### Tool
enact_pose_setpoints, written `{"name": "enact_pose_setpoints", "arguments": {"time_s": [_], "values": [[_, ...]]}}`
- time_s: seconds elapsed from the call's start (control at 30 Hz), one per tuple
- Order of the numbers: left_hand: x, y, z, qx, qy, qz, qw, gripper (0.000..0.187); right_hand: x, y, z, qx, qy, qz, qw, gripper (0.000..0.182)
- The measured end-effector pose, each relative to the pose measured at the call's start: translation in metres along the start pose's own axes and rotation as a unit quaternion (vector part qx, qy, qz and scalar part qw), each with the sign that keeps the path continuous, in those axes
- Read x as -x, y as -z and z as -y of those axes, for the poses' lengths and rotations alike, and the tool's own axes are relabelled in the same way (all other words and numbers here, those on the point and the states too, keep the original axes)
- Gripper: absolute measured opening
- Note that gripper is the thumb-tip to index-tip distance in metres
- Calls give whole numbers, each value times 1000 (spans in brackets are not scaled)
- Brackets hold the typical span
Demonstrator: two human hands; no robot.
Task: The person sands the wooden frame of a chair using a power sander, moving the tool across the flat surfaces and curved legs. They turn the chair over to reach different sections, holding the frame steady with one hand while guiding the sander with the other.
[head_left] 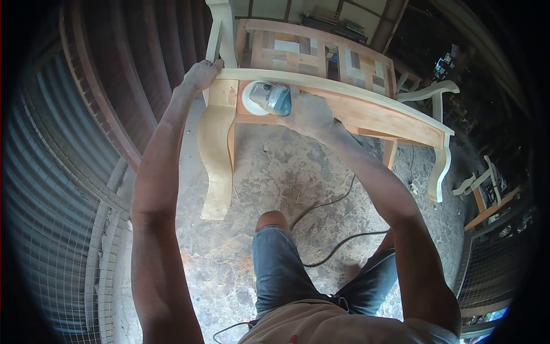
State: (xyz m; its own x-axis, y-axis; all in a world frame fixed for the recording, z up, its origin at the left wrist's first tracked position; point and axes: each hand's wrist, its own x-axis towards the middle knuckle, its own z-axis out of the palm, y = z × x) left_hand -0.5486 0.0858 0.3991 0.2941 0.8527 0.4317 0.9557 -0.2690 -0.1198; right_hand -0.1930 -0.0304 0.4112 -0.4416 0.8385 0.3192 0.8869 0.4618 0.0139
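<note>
A wooden bench (355, 112) with curved legs and a patterned slat back stands in front of me. My right hand (311, 113) is closed round an angle grinder (279, 99) with a teal and silver body. The grinder's pale round disc (250, 98) lies against the front rail below the seat edge, near the left leg (216, 155). My left hand (201, 75) grips the bench's front left corner beside the armrest post (226, 40); some of its fingers are hidden behind the wood.
A dark power cord (332, 252) loops over the dusty concrete floor (275, 166) near my legs. Corrugated metal sheeting (51, 172) and wire mesh (69, 286) line the left side. Another wooden furniture frame (487, 189) stands at the right.
</note>
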Motion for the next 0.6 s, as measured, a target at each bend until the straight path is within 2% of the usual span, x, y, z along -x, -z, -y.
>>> {"name": "enact_pose_setpoints", "arguments": {"time_s": [0.23,0.33,0.43,0.53,0.6], "values": [[0,2,0,1,-5,-2,1000,16,-7,-6,1,-1,26,-4,1000,71],[-2,-2,4,-18,-20,-16,1000,18,-7,-8,0,15,36,-4,999,70],[-2,-9,6,-13,-36,-57,998,10,1,-10,-6,18,46,13,999,67],[-2,-9,7,-2,-36,-63,997,11,9,-14,-8,21,54,10,998,72],[-4,-5,6,-4,-19,-28,999,18,13,-15,-5,24,60,9,998,71]]}}
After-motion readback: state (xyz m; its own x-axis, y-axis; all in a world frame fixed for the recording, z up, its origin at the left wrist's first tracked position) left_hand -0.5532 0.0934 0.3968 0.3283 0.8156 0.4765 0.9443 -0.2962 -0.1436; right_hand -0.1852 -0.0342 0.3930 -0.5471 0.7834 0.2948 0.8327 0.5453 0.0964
